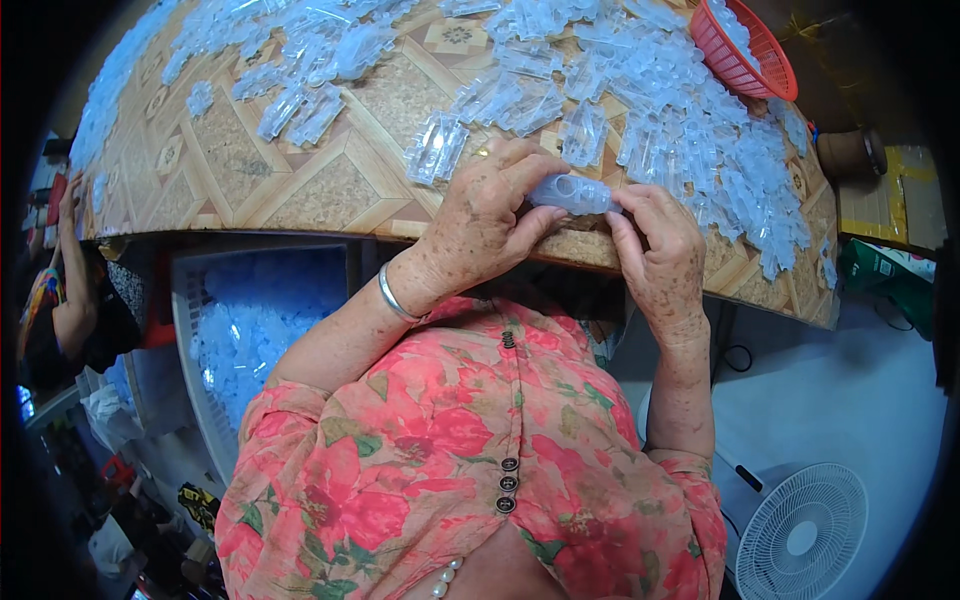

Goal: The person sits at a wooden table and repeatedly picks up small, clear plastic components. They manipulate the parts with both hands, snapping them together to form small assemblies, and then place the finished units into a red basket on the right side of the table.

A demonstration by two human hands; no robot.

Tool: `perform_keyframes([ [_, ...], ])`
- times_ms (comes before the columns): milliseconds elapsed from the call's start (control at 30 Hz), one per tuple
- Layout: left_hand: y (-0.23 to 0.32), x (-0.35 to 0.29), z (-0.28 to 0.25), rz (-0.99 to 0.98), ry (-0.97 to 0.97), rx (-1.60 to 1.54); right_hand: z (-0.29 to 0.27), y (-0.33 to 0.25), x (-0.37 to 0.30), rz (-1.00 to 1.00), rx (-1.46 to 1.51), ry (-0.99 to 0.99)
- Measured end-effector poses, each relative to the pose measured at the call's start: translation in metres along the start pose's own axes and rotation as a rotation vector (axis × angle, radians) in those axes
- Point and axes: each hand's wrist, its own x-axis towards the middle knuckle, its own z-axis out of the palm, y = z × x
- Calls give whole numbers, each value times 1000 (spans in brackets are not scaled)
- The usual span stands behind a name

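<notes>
Just over the table's near edge, a translucent bluish-white plastic piece (578, 195), oblong with a round opening, is held level between my hands. My left hand (488, 212) grips its left end between thumb and fingers. At the other end, the thumb and fingertips of my right hand (658, 245) pinch its tip. A clear, flat rectangular plastic piece (436, 148) lies just beyond my left hand. Another clear piece (583, 134) rests beyond the held one. Past my right hand spreads a dense heap of similar clear pieces (690, 145).
A red plastic basket (738, 62) with clear pieces stands far right. More pieces (310, 45) cover the table's (330, 190) far side. A white crate (190, 345) of translucent pieces sits below the edge, left. A white fan (802, 538) stands lower right. Another person's arm (75, 290) shows far left.
</notes>
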Motion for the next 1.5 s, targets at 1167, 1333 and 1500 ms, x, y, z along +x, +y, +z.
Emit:
perform_keyframes([
  [1167, -10, -5, 4, 38, 56, -73, 8, -34, 31, -62, 85, 10],
  [1333, -10, -6, 6, 23, 69, -54, 3, -38, 37, -46, 46, -61],
  [1500, -9, -3, 1, 86, 103, 28, -2, -37, 32, -62, 12, 61],
])
